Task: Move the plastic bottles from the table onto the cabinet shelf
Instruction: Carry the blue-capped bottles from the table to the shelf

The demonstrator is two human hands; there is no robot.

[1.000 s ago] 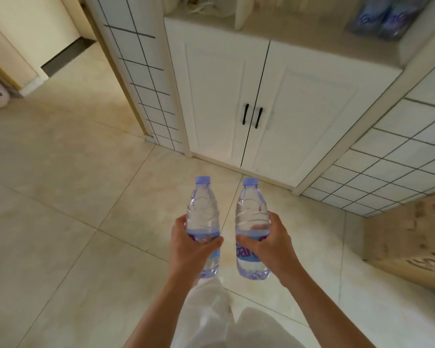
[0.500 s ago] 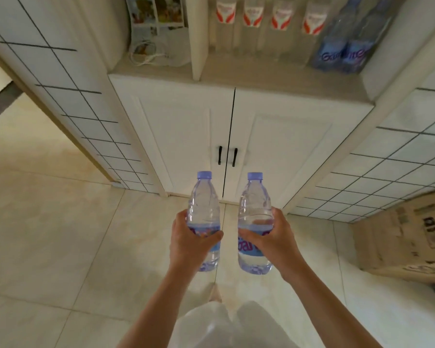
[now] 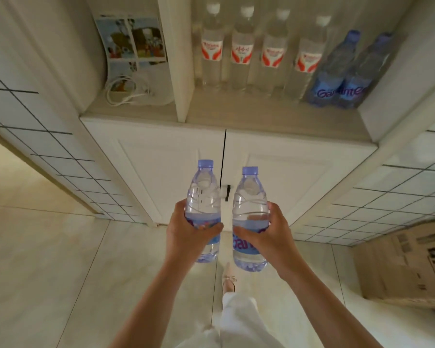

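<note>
Each hand (image 3: 189,233) (image 3: 266,233) grips a bottle (image 3: 203,194) (image 3: 250,202); lift both upright onto the shelf (image 3: 261,114) at 12 o'clock.

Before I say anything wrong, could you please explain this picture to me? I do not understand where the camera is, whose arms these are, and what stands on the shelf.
The camera sits on a person's head and looks forward and down, so the two bare arms belong to the wearer. There is no machine here. The left hand grips one small bottle with a blue cap, and the right hand grips a second one. Both bottles are upright. Ahead is a white cabinet with closed doors. On the shelf above them stand four clear bottles with red labels and two blue bottles. Left of a divider lie a white cable and a picture sheet.
</note>
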